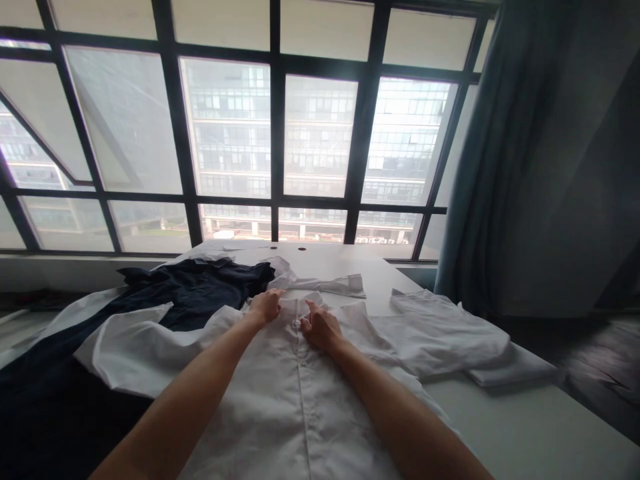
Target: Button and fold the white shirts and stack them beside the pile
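Note:
A white short-sleeved shirt [280, 393] lies flat, front up, on a white table [530, 427], its button placket running up the middle. My left hand [265, 305] rests near the collar, left of the placket, fingers curled onto the cloth. My right hand [320, 327] sits just right of the placket, fingers pinched at the fabric around a top button. Both forearms stretch over the shirt's body.
A dark navy garment [195, 290] lies crumpled at the left, partly over other white cloth. A folded white garment [450, 337] lies at the right. A large black-framed window [275, 133] fills the back; a grey-blue curtain [525, 153] hangs at right.

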`<state>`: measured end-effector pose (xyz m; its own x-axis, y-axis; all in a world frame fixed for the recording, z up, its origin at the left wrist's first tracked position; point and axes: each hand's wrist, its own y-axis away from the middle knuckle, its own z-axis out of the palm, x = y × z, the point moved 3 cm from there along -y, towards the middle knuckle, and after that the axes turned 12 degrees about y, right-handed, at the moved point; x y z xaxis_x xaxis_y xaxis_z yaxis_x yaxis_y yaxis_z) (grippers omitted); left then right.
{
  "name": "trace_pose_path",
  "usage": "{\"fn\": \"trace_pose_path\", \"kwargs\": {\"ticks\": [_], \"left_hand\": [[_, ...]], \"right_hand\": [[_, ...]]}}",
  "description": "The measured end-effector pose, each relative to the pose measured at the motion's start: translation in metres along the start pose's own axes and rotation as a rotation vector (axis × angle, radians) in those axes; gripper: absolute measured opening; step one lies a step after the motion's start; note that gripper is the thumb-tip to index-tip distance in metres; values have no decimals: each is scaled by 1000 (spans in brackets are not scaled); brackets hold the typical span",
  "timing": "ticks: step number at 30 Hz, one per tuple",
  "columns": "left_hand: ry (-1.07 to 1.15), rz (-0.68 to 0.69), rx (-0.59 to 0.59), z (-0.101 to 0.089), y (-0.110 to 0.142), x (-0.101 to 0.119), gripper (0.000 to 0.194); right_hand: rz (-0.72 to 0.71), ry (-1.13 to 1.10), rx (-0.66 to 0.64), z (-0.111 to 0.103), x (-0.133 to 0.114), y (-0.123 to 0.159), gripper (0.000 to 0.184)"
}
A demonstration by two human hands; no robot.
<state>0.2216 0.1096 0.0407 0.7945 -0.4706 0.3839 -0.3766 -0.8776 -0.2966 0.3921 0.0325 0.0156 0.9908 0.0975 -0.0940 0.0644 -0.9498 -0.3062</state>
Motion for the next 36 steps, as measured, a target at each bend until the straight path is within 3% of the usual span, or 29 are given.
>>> {"fn": "trace_pose_path", "kwargs": {"ticks": [3,6,10,14,19,22,26,29,36], "left_hand": [[-11,15,64,-1,12,0,33],[36,63,154,-5,27,3,31],[205,234,270,-9,44,7,31],[348,324,285,-9,60,15,24],[483,374,289,-9,71,24,20],[590,299,394,-9,70,20,19],[734,81,503,-3,63,10,17],[776,-35,478,2,59,3,30],[966,-193,410,6,51,-7,34]], "right_hand": [[-6,-24,6,-1,1,1,65],[-66,5,48,-6,-5,3,50],[-143,4,167,-15,-16,7,36],[-261,-72,212,-13,-26,12,34],[-362,-85,173,-2,-30,10,29],[-341,-22,147,0,-30,9,22],[-337,35,120,-5,-34,12,22],[-356,66,110,-8,-37,14,25],[-339,118,89,-12,-43,17,26]]}}
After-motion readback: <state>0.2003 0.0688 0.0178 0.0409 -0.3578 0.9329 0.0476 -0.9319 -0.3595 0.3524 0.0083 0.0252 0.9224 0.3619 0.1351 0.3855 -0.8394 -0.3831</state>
